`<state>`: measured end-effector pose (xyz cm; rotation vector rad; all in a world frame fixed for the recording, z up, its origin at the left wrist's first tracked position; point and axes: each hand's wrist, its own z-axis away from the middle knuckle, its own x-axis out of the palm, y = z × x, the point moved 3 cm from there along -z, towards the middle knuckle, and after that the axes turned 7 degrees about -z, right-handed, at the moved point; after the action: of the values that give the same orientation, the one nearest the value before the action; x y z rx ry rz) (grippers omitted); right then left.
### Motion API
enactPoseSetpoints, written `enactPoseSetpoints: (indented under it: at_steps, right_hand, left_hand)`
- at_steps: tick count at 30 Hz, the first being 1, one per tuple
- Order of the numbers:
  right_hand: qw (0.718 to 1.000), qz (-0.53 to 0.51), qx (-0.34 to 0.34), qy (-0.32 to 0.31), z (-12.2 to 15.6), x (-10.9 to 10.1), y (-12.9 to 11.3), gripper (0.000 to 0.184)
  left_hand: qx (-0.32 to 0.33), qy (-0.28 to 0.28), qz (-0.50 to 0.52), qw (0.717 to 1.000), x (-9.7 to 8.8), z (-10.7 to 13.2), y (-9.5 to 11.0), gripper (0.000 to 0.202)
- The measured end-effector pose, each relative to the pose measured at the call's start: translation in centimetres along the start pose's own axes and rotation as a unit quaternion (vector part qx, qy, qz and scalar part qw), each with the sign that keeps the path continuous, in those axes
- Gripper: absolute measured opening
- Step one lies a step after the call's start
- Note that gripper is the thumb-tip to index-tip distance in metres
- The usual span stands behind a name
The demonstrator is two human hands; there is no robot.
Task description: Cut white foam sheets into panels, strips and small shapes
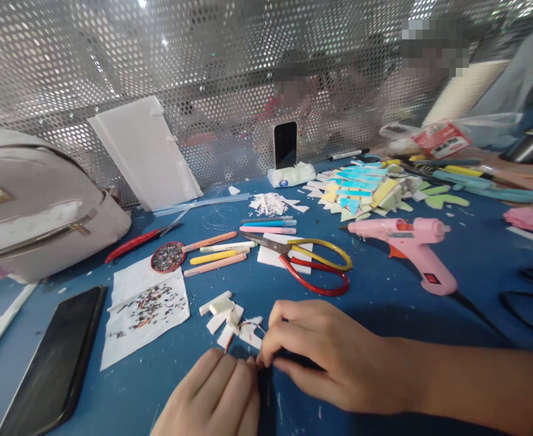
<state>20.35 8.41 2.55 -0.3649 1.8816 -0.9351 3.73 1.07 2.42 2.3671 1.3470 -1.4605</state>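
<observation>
My left hand is closed at the lower middle, its knuckles up and the fingers curled under. Touching it at the fingertips is my right hand, thumb and fingers brought together in a pinch. Whatever lies between the two hands is hidden; a thin reddish strip sticks up just behind the left fingers. Small cut white pieces lie in a loose heap right beyond the hands. Behind my right hand, scissors with one yellow and one red handle rest partly on a white card.
A pink glue gun lies right, its cord trailing. Several markers, a paper with dark bits and a red dish are left of centre. A phone and backpack flank the left; coloured scraps pile behind.
</observation>
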Motion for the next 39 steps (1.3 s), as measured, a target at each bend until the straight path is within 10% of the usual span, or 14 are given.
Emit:
enactPoseSetpoints:
  at_steps: [39]
  right_hand:
    - [0.997,0.071,-0.006,0.036,-0.98,0.85,-0.84,0.014]
  left_hand:
    - [-0.035,-0.002,0.127,0.991,0.04,0.54,-0.92,0.031]
